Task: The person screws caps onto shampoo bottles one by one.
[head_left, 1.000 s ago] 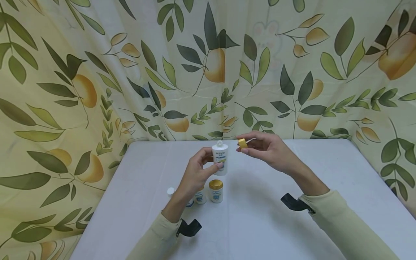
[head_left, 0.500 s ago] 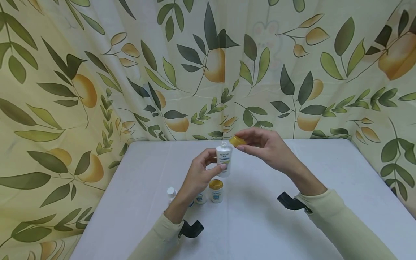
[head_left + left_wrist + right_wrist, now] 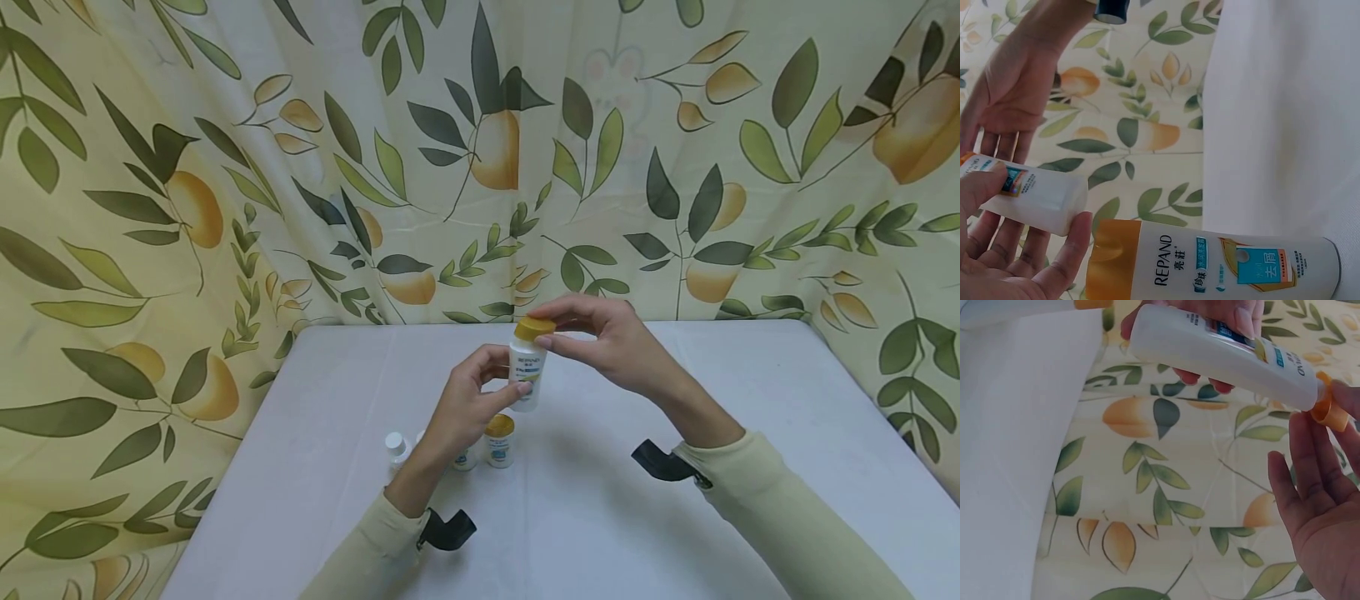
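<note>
My left hand (image 3: pixel 480 396) grips a white shampoo bottle (image 3: pixel 527 371) round its body, raised above the table and nearly upright, thumb across the label. At its top, my right hand (image 3: pixel 611 346) pinches a gold flip-style cap (image 3: pixel 531 327) between thumb and fingers. The right wrist view has the cap (image 3: pixel 1330 409) at the bottle's neck, sitting a little askew, with the bottle (image 3: pixel 1229 356) held by the left fingers. A similar gold-capped shampoo bottle (image 3: pixel 499 442) stands on the table just below the held one; its printed front (image 3: pixel 1235 262) fills the left wrist view's lower part.
Left of the standing bottle, more bottles are partly covered by the left forearm, among them a white-capped bottle (image 3: pixel 395 446) and another bottle (image 3: pixel 464 457). A white cloth covers the table (image 3: pixel 600 517). Behind hangs a leaf-and-fruit patterned curtain (image 3: pixel 450 167).
The right hand has brought the gold cap left and turned it over onto the bottle's bare neck. The left hand has shifted the bottle slightly right.
</note>
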The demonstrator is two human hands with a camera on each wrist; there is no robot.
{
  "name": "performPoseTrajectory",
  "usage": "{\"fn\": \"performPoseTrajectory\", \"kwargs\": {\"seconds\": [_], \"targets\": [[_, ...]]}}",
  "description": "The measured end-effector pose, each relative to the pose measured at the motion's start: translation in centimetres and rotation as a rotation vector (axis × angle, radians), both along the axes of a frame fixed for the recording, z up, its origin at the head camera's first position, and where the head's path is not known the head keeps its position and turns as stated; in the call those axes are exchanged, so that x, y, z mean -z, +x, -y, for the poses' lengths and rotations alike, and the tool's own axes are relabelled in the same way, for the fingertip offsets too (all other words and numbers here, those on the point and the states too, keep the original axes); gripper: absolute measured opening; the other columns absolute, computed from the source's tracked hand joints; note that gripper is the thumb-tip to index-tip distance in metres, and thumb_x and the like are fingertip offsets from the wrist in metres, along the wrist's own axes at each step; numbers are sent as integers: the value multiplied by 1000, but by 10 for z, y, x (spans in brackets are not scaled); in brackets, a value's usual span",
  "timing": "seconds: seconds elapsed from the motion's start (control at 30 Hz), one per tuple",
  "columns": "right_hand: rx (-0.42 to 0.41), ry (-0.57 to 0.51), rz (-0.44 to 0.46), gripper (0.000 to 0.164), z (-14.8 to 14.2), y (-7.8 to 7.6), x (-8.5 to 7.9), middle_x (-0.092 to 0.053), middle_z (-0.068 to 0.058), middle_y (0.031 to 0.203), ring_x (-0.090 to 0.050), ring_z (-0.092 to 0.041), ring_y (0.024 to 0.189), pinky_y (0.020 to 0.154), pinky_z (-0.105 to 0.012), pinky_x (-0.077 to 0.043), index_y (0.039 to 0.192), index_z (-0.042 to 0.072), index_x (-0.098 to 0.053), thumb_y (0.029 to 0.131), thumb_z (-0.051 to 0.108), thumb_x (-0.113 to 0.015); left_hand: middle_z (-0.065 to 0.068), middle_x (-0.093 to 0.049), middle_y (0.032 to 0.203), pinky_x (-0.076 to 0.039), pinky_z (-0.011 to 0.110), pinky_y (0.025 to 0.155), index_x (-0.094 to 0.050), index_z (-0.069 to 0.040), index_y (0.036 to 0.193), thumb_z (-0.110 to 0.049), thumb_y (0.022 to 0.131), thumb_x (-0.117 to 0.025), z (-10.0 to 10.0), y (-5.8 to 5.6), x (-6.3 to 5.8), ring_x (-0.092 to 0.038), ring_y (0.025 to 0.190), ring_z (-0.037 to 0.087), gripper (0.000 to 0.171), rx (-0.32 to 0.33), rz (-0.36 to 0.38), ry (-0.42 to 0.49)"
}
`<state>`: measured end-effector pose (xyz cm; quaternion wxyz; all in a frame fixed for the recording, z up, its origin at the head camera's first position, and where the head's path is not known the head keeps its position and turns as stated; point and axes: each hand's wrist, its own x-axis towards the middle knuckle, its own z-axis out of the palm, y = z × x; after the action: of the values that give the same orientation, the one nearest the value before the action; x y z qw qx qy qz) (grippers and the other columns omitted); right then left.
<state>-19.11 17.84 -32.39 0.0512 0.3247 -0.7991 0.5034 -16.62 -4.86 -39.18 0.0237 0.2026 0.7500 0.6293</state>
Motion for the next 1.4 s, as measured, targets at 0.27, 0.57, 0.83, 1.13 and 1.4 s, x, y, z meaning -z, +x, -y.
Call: {"fn": "performPoseTrajectory", "kwargs": {"seconds": [0.27, 0.57, 0.83, 1.13, 1.4], "targets": [[6, 41, -3, 31, 2, 0, 0, -69, 1, 122, -65, -17, 114, 104, -38, -52, 125, 13, -70, 94, 10, -73, 0, -64, 130, -44, 50, 111, -60, -14, 132, -16, 93, -76, -1, 0, -1, -62, 116, 20, 42, 0, 4, -2], [11, 61, 16, 32, 3, 1, 1, -68, 0, 120, -64, -20, 113, 107, -52, -48, 125, 14, -70, 93, 11, -75, 1, -64, 128, -57, 38, 92, -62, -14, 129, -15, 93, -75, -2, -2, -1, -63, 112, 22, 38, -12, -19, -1], [22, 84, -2, 31, 1, 0, 2, -68, 3, 115, -63, -17, 112, 105, -48, -49, 125, 17, -71, 93, 15, -75, 0, -63, 128, -58, 37, 91, -61, -13, 129, -16, 94, -75, -2, 0, -2, -64, 110, 21, 38, -1, -24, -13], [-5, 130, -27, 33, -7, -3, 0, -68, 5, 112, -60, -18, 110, 90, -29, -54, 128, 19, -72, 96, 12, -70, -2, -63, 129, -56, 39, 96, -61, -16, 130, -17, 93, -75, 2, -1, -1, -63, 113, 20, 39, -25, 1, -21], [5, 95, -17, 32, -5, -5, 3, -72, 1, 119, -63, -18, 115, 100, -40, -54, 123, 15, -74, 91, 10, -76, -1, -62, 131, -56, 41, 97, -62, -17, 130, -17, 93, -76, 3, 0, 0, -62, 115, 22, 39, 0, 3, -13]]}}
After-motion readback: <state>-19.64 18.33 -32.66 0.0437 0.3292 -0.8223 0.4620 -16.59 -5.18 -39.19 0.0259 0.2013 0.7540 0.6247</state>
